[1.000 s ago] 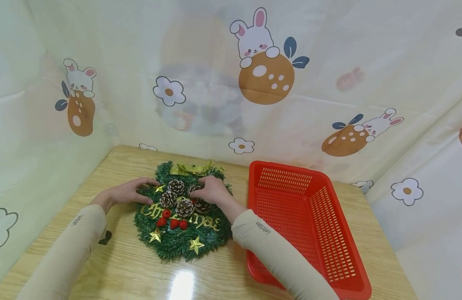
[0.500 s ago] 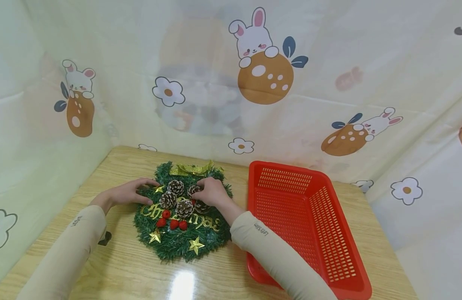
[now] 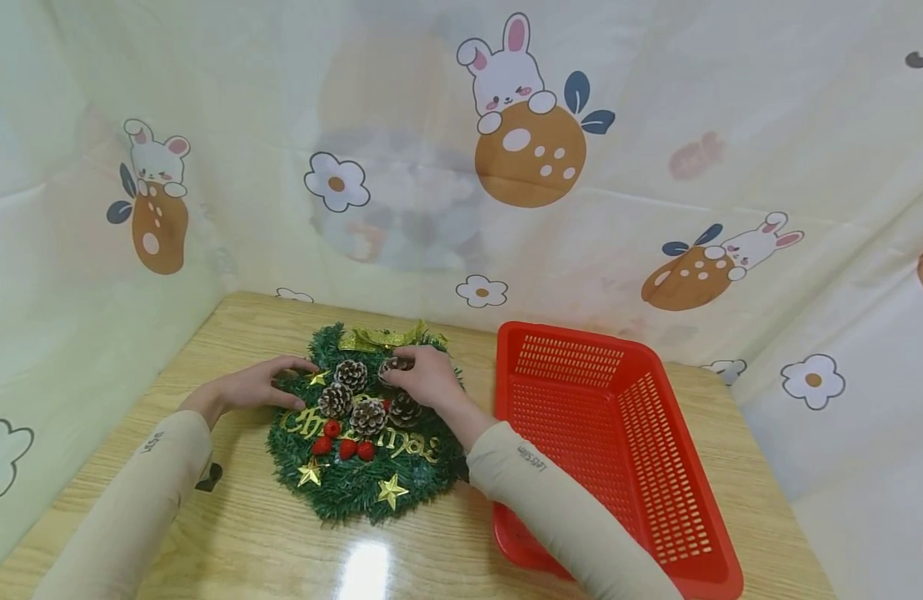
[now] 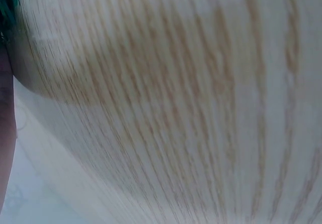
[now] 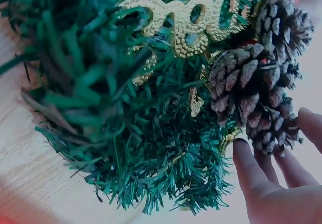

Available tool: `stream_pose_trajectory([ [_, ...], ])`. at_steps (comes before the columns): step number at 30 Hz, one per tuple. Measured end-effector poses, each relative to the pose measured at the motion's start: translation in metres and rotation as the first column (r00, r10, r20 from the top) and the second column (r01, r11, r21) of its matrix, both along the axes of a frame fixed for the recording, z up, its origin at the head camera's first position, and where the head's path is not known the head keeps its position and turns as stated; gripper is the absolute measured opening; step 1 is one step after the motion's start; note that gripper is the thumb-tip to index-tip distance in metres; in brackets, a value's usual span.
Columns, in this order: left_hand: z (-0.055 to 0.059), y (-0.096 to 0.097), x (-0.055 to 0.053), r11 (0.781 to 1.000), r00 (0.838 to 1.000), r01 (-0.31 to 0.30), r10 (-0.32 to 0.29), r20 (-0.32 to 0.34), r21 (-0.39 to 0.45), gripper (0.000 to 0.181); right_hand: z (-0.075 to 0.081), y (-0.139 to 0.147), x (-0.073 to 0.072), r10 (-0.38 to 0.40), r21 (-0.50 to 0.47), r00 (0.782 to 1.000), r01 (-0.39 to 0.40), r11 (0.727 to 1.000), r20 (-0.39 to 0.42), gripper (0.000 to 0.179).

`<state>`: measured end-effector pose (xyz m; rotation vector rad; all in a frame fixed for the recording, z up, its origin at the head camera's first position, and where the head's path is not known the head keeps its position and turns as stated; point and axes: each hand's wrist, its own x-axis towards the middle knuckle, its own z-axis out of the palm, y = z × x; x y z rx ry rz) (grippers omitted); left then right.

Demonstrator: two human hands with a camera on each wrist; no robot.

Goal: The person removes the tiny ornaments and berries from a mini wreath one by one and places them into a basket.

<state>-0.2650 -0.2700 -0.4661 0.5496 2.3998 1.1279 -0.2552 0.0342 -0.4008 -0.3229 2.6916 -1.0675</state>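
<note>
A round green tinsel wreath (image 3: 356,496) lies on the wooden table, with pine cones (image 3: 368,416), red berries (image 3: 348,448), gold stars (image 3: 391,491) and gold lettering (image 3: 412,445) on it. My right hand (image 3: 429,379) pinches the upper right pine cone (image 5: 271,128) between thumb and fingers; the right wrist view shows the fingertips around its lower end. At the wreath's left edge rests my left hand (image 3: 253,385), its fingers and thumb spread beside a small gold star (image 3: 319,377). The left wrist view shows mostly table, with a sliver of hand and green tinsel at its left edge.
A red plastic basket (image 3: 506,467) with slotted walls stands to the right of the wreath, under my right forearm. A gold ribbon bow (image 3: 382,338) tops the wreath. A small dark object (image 3: 210,477) lies near my left sleeve. Printed cloth curtains (image 3: 401,250) enclose the table.
My right hand has shifted slightly with its fingers on the upper right pine cone, which sits a little farther right and back than half a second ago. My left hand has not moved.
</note>
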Motion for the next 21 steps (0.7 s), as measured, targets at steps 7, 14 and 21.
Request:
stream_pose_trajectory([
  [7, -0.003, 0.0, -0.001, 1.0, 1.0, -0.002, 0.001, -0.023, -0.013, 0.066, 0.007, 0.006, -0.003, -0.065, -0.113, 0.997, 0.061, 0.992, -0.028, 0.051],
  [14, -0.004, -0.001, -0.003, 1.0, 1.0, 0.004, -0.005, -0.025, -0.014, 0.066, 0.019, 0.014, -0.002, -0.083, -0.159, 0.996, 0.078, 0.984, -0.027, 0.054],
  [21, -0.004, 0.0, -0.003, 1.0, 0.999, 0.011, -0.012, -0.036, -0.017, 0.065, 0.033, 0.021, 0.0, -0.079, -0.185, 0.995, 0.067, 0.98, -0.062, 0.053],
])
